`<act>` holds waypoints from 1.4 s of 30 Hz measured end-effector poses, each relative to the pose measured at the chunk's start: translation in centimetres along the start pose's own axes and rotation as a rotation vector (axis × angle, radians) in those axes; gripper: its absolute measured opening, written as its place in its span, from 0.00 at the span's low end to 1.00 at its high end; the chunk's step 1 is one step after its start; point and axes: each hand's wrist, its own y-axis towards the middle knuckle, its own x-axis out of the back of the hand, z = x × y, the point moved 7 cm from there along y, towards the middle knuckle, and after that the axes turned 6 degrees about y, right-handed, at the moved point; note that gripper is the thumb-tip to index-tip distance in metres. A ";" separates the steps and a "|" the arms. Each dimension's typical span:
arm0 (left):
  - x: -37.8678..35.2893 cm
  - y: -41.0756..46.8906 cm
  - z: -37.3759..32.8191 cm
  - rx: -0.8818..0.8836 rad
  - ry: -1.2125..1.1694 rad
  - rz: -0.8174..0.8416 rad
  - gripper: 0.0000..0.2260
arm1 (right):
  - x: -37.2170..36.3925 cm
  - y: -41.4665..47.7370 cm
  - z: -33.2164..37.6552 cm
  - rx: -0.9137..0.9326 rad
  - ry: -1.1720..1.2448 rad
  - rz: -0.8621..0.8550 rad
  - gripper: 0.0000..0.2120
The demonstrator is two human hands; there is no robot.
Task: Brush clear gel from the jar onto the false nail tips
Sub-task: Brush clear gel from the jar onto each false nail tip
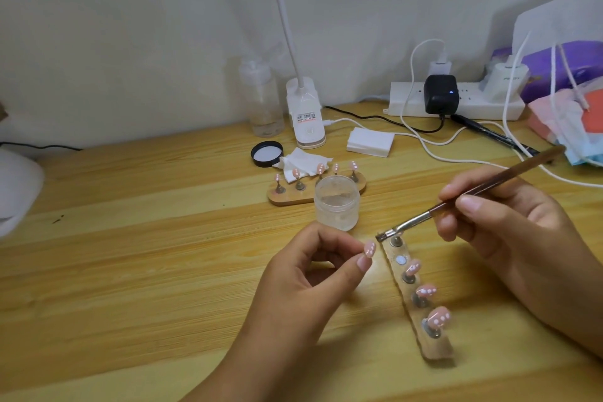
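Head view: pinches one pink false nail tip (pixel 370 249) between thumb and forefinger of the left hand (pixel 303 274), raised over the wooden table (pixel 130 238). Grips the brush (pixel 473 194) in the curled fingers of the right hand (pixel 509 225), bristles just beside that tip. Shows the gel jar (pixel 336 202) open just behind, touching the far holder (pixel 284 197); black lid (pixel 267 154) apart; three tips on the near holder strip (pixel 398 274).

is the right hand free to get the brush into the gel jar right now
Probably yes. The jar stands open, lid lying apart behind it, and the brush in the right hand ends just beside it. The left hand, pinching a nail tip, sits clear.
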 end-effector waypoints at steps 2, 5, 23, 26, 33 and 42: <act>-0.1 0.0 0.1 0.006 0.000 0.002 0.05 | -0.1 0.1 -0.1 -0.035 0.026 -0.015 0.09; -0.1 0.0 0.1 0.004 0.004 0.005 0.04 | -0.1 0.1 -0.2 -0.061 0.035 -0.051 0.09; -0.4 -0.1 -0.2 -0.022 0.027 0.043 0.02 | -1.0 0.0 -0.1 -0.108 -0.012 -0.004 0.19; -0.4 -0.1 0.0 -0.019 0.030 0.046 0.02 | -0.6 0.1 -0.2 -0.108 -0.007 -0.036 0.20; -0.4 -0.2 0.0 -0.011 0.016 0.047 0.03 | -0.4 0.0 0.2 -0.073 0.036 -0.050 0.18; -0.5 -0.1 0.1 -0.012 0.016 0.058 0.06 | -1.0 -0.1 -0.2 -0.085 -0.008 0.017 0.17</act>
